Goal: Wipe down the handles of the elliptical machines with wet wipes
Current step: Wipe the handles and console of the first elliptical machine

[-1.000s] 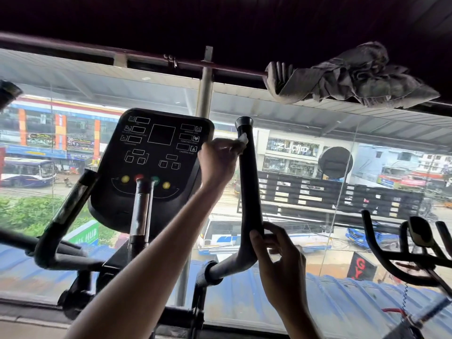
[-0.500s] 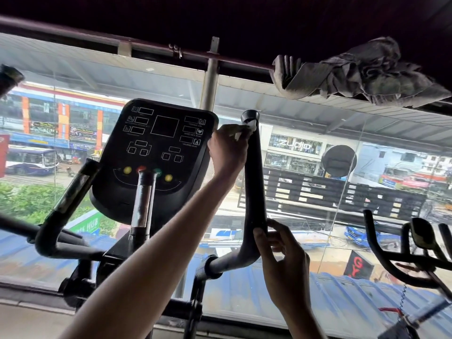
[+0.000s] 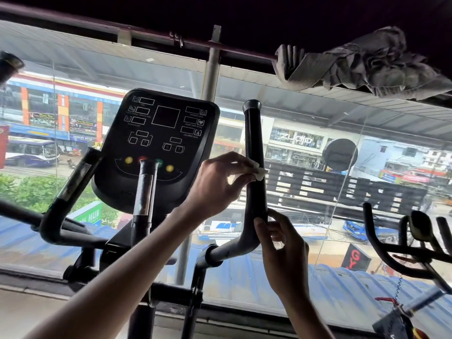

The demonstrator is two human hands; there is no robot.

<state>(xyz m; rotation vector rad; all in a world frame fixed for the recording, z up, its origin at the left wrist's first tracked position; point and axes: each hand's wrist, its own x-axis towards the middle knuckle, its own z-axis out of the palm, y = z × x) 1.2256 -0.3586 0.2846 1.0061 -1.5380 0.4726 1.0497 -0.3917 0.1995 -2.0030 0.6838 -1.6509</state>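
The elliptical's right handle (image 3: pixel 254 133) is a black upright bar that bends toward the machine at its lower end. My left hand (image 3: pixel 217 184) pinches a small white wet wipe (image 3: pixel 259 172) and presses it against the middle of this bar. Below it, my right hand (image 3: pixel 281 243) grips the bar at the bend. The left handle (image 3: pixel 73 184) stands untouched on the far side of the black console (image 3: pixel 159 138).
A large window (image 3: pixel 305 277) stands right behind the machine. The black handlebars of a second machine (image 3: pixel 391 250) rise at the right. A crumpled grey cloth (image 3: pixel 367 67) hangs over the rail at the top right.
My left hand has slid the wipe down the right handle from its top cap to its middle. My right hand stays at the bend.
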